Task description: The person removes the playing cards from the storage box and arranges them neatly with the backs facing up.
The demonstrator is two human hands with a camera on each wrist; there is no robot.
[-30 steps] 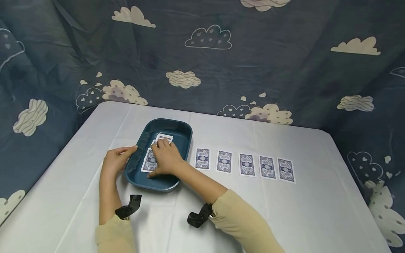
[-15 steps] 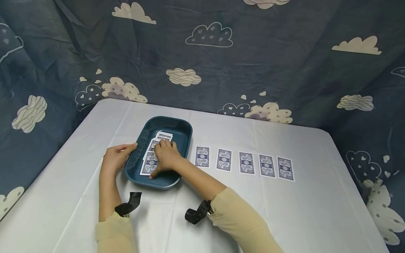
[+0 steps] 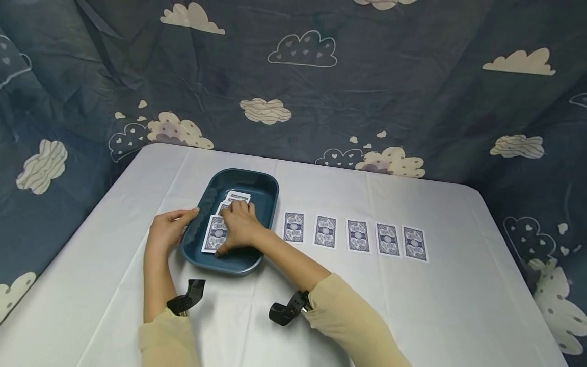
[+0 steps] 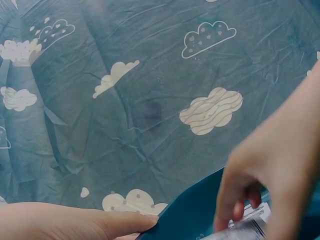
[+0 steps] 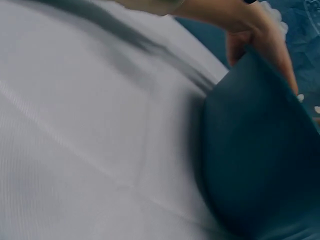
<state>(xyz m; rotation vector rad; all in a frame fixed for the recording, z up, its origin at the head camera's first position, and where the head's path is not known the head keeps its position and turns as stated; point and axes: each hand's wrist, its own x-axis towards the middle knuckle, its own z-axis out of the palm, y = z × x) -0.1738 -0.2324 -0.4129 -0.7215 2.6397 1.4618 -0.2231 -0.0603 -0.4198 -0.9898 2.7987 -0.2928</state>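
In the head view, the left hand (image 3: 168,230) pinches the rim of a blue tray (image 3: 264,200) between thumb and fingers. The right hand (image 3: 241,225) reaches inside, its fingers bent over some patterned cards (image 3: 215,234); the nearest card lies just left of its thumb, and whether the fingers clamp it I cannot tell. Well right of these fingers, five cards (image 3: 357,236) lie in a row on the white surface (image 3: 458,306). The left wrist view shows a blurred card beneath the right fingers. In the right wrist view, the left fingers meet the tray's rim.
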